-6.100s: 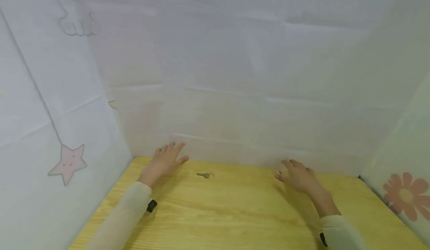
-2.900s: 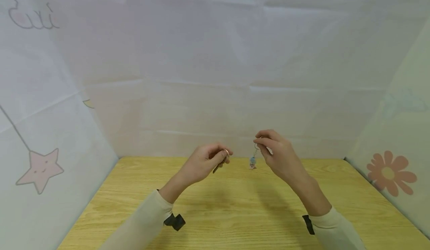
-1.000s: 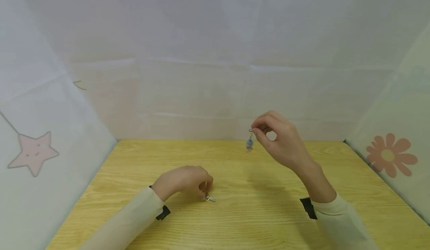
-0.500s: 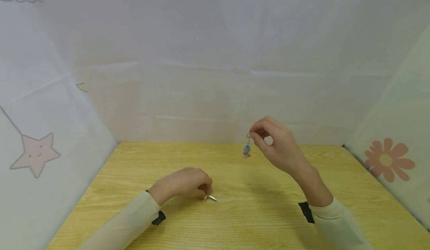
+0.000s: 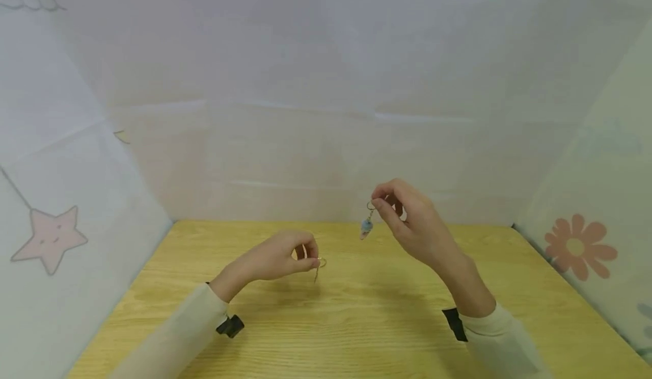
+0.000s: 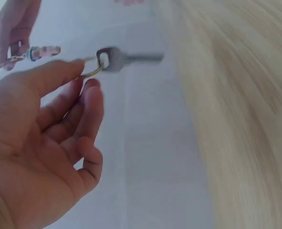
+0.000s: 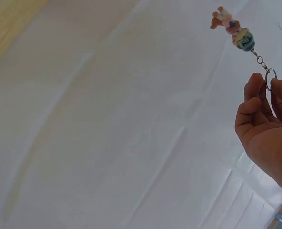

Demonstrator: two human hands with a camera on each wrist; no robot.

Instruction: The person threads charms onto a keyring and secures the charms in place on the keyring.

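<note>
Head view: left hand [image 5: 277, 259] pinches the key [image 5: 318, 270] ring mid-frame above the bench [image 5: 367, 322]; right hand [image 5: 407, 220] pinches the charm [image 5: 365, 228] ring — either light pinch could slip, dropping it.

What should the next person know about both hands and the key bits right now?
Left hand: pinches the split ring of the key, key lifted off the wooden table.
Right hand: pinches the ring of the charm keychain, charm dangling in the air.
Done: both pieces are up off the table, one in each hand.
Left: the two are apart, not yet joined.
</note>
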